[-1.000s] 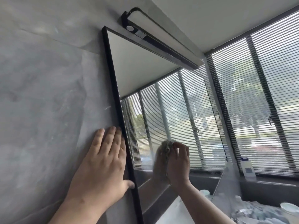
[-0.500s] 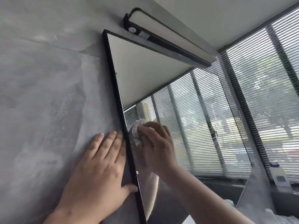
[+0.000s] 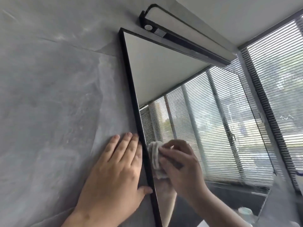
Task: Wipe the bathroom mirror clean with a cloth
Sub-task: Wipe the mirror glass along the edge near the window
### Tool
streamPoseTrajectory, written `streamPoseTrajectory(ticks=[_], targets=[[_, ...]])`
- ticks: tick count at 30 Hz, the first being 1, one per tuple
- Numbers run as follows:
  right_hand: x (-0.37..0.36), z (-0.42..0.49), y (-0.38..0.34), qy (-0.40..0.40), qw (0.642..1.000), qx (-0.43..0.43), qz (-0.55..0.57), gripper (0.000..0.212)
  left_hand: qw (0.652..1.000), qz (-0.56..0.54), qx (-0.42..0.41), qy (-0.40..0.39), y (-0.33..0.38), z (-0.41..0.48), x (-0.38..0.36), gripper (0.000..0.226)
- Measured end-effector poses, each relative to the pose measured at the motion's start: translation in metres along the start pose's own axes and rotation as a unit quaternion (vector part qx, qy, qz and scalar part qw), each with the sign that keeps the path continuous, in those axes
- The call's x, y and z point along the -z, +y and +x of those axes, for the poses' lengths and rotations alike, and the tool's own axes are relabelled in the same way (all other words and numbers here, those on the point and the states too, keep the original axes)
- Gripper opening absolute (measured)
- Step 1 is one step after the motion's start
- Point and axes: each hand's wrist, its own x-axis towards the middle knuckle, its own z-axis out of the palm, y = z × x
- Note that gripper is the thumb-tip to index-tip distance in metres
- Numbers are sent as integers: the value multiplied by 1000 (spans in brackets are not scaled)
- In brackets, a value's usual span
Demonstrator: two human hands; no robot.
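Here we see the mirror (image 3: 164,74), black-framed, hanging on a grey marbled wall (image 3: 49,95), with a light bar (image 3: 183,38) mounted just above its top edge. Against the glass, close to the left frame edge, our right hand (image 3: 180,164) presses a crumpled pale cloth (image 3: 155,158), fingers curled round it. Our left hand (image 3: 114,174) lies flat on the wall beside the frame, fingers spread straight, thumb touching the frame. The glass reflects slatted window blinds (image 3: 278,79), which also hang at the right.

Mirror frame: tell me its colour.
Black, a thin border; the mirror frame shows plainly in the head view.
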Motion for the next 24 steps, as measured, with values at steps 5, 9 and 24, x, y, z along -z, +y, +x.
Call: streamPoseTrajectory(ticks=[5,9,24], targets=[[0,-24,10,0,998,47,-51,40,1000,6,3,-18,-1,-1,2,108],[-7,19,-8,-25,993,83,-76,35,1000,6,8,-29,0,-1,6,108],[-4,4,-1,48,996,24,-77,35,1000,17,0,-13,0,-1,2,108]])
